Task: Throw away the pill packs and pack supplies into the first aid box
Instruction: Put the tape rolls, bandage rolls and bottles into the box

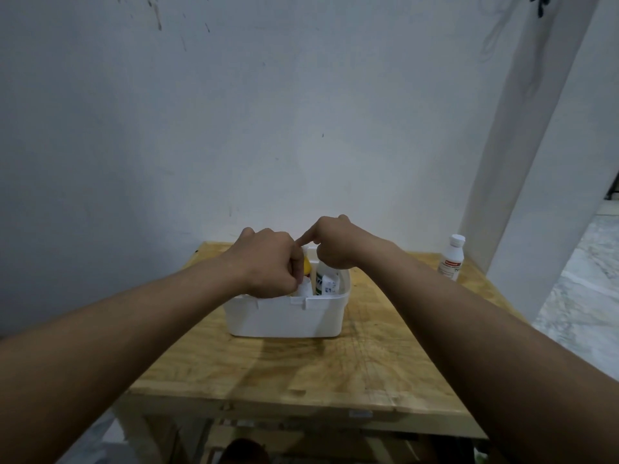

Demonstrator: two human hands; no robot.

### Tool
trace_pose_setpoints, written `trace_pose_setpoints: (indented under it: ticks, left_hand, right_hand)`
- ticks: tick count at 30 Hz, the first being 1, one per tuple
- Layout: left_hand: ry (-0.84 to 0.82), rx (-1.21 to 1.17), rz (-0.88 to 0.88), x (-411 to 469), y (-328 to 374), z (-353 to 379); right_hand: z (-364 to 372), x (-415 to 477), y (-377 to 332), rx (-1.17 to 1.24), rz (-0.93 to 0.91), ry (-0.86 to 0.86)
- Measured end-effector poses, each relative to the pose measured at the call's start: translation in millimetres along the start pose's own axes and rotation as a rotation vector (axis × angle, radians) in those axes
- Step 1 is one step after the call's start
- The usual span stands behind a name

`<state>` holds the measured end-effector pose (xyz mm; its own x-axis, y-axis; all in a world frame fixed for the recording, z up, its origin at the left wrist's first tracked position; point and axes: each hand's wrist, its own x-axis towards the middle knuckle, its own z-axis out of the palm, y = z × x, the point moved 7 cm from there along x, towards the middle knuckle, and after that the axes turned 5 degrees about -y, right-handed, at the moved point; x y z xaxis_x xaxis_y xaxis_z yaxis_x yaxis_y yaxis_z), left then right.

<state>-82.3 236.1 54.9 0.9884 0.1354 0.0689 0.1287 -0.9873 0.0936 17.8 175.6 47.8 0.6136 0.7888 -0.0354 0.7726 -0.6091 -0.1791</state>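
Both my hands are down over the open white plastic first aid box (284, 316), which sits at the centre of the frame on the pale plywood table (335, 370), and inside it I can see supplies standing upright: something with a yellow top (306, 264) on the left, a white bottle with a green and blue label (325, 279) on the right, and a soft white item (303, 290) against the near wall. My left hand (268, 262) is curled with its fingers tucked down into the left part of the box, around or against that white item, though I cannot tell whether I truly hold it. My right hand (335, 244) is bunched over the labelled bottle with the index finger stretched left to touch my left knuckles; whether it grips anything is hidden. What matters next, I judge, is the white plastic bottle with a red label (450, 257) standing upright at the right of the frame near the table's far right corner, well apart from the box. It lies to the right of both hands, its long axis vertical, and my right hand is clearly the nearer, so that hand should fetch it. I see no pill packs anywhere
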Motion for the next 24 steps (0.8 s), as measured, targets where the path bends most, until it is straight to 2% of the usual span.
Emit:
trace_pose_setpoints:
  ticks: [11, 24]
  left_hand:
    - [0.017, 0.105, 0.089, -3.0, 10.4, -4.3]
    - [-0.060, -0.028, 0.025, -1.0, 3.4, -4.2]
  right_hand:
    - [0.4, 2.3, -0.7, 0.005, 0.013, -0.009]
    - [-2.5, -2.1, -4.3, 0.015, -0.022, 0.003]
